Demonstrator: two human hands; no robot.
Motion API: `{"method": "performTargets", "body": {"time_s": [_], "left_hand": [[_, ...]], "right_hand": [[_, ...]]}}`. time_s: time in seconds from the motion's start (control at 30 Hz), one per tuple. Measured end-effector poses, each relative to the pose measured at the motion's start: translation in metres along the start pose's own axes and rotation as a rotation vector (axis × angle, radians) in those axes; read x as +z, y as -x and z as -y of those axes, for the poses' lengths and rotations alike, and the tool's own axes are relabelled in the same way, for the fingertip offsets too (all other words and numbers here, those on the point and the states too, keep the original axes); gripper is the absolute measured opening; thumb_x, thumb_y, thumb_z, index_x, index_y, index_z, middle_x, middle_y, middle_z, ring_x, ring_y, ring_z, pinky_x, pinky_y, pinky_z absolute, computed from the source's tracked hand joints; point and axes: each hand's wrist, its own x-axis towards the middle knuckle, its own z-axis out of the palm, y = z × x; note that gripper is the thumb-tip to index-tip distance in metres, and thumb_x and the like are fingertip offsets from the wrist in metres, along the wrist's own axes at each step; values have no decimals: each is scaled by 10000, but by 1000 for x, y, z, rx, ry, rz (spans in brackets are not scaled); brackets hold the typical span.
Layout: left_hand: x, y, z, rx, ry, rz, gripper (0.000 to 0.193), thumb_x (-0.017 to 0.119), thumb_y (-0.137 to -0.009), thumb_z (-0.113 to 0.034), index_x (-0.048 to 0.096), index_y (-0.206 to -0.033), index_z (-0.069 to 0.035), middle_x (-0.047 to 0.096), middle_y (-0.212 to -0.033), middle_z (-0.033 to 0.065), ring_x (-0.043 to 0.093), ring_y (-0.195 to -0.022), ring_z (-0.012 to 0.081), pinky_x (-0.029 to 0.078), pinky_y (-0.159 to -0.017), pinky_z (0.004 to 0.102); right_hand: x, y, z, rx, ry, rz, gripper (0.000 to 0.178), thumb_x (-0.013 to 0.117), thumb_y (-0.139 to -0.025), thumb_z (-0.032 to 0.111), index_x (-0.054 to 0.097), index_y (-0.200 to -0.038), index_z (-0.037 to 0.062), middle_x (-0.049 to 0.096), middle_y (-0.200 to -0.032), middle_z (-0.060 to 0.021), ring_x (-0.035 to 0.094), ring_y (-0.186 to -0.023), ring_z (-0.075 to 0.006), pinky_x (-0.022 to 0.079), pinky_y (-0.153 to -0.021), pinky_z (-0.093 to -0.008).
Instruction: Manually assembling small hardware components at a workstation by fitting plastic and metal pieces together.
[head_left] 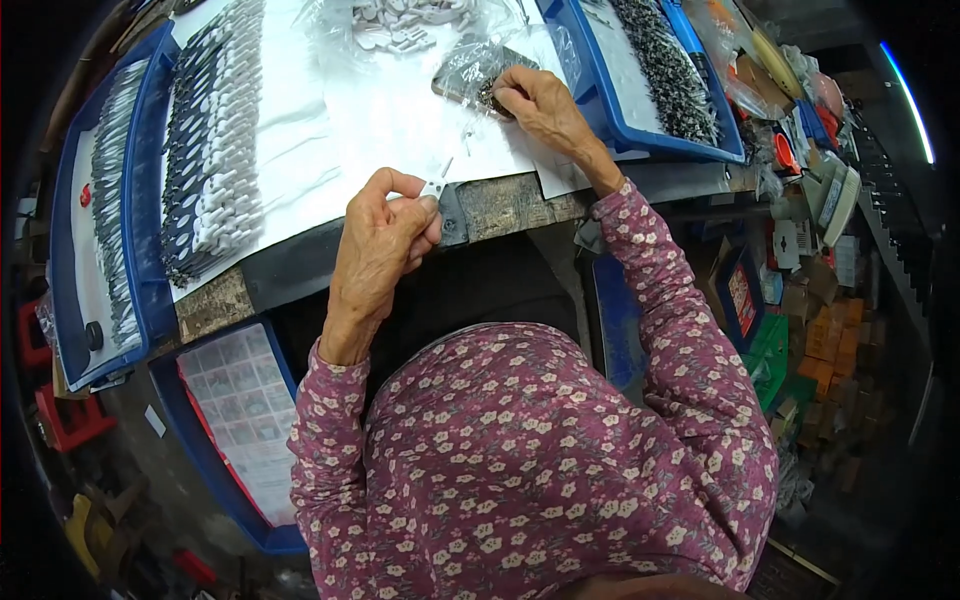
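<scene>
Between the thumb and bent fingers of my left hand point(378, 235) is a small white plastic piece with holes point(433, 187), held over the table's front edge. A thin metal pin point(447, 167) shows at its upper end. Farther right, my right hand point(545, 112) reaches with thumb and fingers pinched together into a dark shallow tray point(458, 78) partly wrapped in clear plastic. Small brownish bits lie at the fingertips, too small to name; whether the fingers hold one is hidden. A few tiny metal bits lie on the white paper point(380, 130) between my hands.
Rows of white and black parts point(215, 150) lie left, beside a blue tray point(140, 200) of slim metal pieces. White pieces in clear plastic point(410, 22) sit at the back. Another blue tray point(610, 90) holds dark small parts at right. A blue bin point(282, 385) stands below the table.
</scene>
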Motion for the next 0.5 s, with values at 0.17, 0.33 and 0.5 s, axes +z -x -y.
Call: {"method": "performTargets", "body": {"time_s": [0.17,0.33,0.5], "left_hand": [[2,-1,-3,-1,21,3,94,511,-839,-110,457,-865,-37,499,-591,1,367,-459,24,258,-385,155],[3,-3,-4,12,15,-27,95,509,-835,-103,453,-855,-29,493,-579,2,364,-457,28,264,-391,164],[4,-5,-2,42,-68,-86,102,510,-822,-92,454,-843,-9,499,-567,14,372,-465,39,275,-405,191]], "right_hand": [[-3,-1,-1,-18,-31,6,178,525,-838,160,565,-796,-9,493,-618,5,429,-553,-68,370,-502,-235],[-10,1,10,16,-125,46,184,548,-828,169,579,-806,-11,508,-651,18,430,-579,-54,365,-513,-219],[-6,6,23,-20,-223,30,159,563,-819,159,585,-799,3,500,-651,30,422,-565,-43,352,-496,-204]]}}
